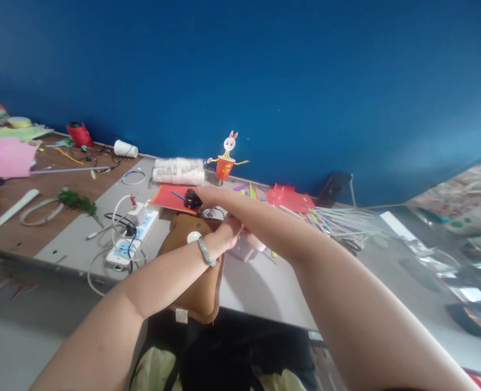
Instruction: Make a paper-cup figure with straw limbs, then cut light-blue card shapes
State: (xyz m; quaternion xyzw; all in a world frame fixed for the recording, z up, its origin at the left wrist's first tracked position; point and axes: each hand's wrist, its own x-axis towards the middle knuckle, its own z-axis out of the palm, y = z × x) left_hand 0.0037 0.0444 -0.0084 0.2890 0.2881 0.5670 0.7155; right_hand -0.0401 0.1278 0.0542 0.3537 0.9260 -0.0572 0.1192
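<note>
On my remote feed, the right hand (206,196) reached past the left hand (231,231) to a black object (191,200), which appeared over the right part of a red sheet (167,198). I could not tell how far the right fingers were open or whether they gripped it. The left fingers were partly hidden, their opening and hold unclear to me; a bracelet (206,251) circled that wrist. A brown cushion (201,288) lay on the table (273,296), between the bare tabletop and a power strip (136,239). Behind stood a rabbit-headed red cup (224,168).
</note>
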